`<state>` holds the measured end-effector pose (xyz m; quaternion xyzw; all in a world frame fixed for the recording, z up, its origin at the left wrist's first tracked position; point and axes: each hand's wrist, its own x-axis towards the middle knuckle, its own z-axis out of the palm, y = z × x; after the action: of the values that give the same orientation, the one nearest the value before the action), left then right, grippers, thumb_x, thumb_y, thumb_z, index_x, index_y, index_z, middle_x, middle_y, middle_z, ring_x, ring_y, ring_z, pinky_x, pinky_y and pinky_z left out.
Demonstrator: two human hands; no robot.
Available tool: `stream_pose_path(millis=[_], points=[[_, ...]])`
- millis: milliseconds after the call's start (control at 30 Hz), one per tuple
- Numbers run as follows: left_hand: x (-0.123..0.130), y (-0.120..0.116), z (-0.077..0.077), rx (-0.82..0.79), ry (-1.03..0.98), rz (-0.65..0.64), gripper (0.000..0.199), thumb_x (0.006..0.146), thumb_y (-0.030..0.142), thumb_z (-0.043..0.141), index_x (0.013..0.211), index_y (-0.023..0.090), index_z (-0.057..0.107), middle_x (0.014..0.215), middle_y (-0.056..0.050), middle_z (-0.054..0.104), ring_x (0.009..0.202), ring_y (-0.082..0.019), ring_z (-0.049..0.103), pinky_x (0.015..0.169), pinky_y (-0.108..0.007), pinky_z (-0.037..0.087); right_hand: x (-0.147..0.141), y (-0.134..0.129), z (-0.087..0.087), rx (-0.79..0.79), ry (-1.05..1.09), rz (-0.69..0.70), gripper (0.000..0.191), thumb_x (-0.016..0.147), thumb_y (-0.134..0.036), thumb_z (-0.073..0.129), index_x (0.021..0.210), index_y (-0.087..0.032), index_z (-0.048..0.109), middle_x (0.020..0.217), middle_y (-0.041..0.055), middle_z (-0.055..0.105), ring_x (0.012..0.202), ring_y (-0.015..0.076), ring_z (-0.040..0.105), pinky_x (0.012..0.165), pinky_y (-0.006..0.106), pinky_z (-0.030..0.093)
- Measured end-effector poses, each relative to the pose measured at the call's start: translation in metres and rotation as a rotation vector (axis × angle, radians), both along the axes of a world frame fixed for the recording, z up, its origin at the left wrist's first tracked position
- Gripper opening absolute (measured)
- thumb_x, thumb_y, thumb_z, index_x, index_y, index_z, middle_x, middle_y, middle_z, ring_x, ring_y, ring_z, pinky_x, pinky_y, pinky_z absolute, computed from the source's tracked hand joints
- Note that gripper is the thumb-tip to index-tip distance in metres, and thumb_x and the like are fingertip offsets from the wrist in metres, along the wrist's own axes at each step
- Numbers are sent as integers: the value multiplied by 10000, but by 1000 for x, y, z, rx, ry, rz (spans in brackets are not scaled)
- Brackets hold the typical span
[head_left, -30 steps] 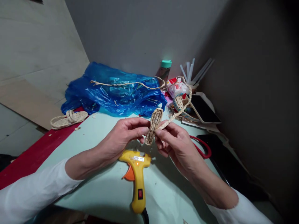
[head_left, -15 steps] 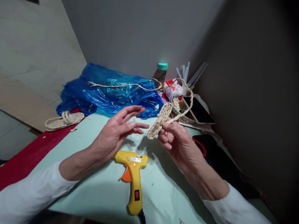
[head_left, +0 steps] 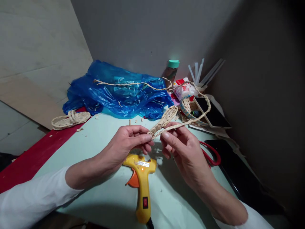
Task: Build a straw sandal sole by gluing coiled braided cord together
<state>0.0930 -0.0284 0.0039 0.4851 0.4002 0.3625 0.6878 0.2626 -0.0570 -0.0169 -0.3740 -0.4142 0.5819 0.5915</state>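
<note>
- Gray wall at the back, pale green tabletop in front, red strip along its left edge. Head view, only view.
- Left hand: thumb and fingers pinched on near end of straw piece.
- Straw piece: held up over the tabletop between the two hands, tilted, far end up and to the right.
- Right hand: thumb and fingers closed on straw cord, close to straw piece. Hands near each other, not touching.
- Straw cord: loops out right, back past packet, loose end across blue bag.
- Glue gun: yellow, lying below the hands, orange trigger, small light glowing; left end partly behind left hand.
- Straw slipper: far left, on red strip beside blue bag.
- Back right: jar with green lid, white sticks, packet, basket, tablet leaning on basket side.
- Right: red handle just beyond right hand, next to black flat thing; can't tell what that is.
</note>
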Motion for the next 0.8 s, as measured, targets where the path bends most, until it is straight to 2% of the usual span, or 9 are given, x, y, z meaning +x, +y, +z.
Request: stream_pose_path(millis=[167,400,567,700,800], points=[[-3,2,0,-29,-3,23,118,819,194,739,750,116,683,699,-27,698,571,-85,617,574,-190,505,1,1,-1,22,-108,-46,222,841,-360,778,941,-205,654,912,-2,596,752,103,528,573,185,464],[-4,2,-1,-39,11,6,156,801,216,750,720,109,670,650,-36,688,496,-97,604,499,-199,506,2,1,0,-31,-160,-153,253,823,-404,775,803,-181,658,745,-7,547,622,96,461,521,221,383],[-4,1,1,-54,26,-19,174,811,217,740,708,117,641,608,-22,672,440,-78,576,447,-169,472,1,2,-3,-37,-193,-169,310,832,-416,763,714,-171,615,651,-11,530,580,107,455,512,246,362],[-7,0,3,-70,64,-36,186,804,227,749,693,112,654,596,-23,655,446,-73,572,437,-154,466,0,2,-2,14,-164,-168,248,833,-368,770,764,-186,618,692,-23,562,602,109,493,542,244,406],[-11,3,2,-100,72,-82,177,789,244,763,712,102,691,590,-36,655,432,-80,570,431,-167,472,0,2,-1,101,-161,-195,179,834,-283,774,801,-198,620,763,-34,588,679,103,528,630,229,435]])
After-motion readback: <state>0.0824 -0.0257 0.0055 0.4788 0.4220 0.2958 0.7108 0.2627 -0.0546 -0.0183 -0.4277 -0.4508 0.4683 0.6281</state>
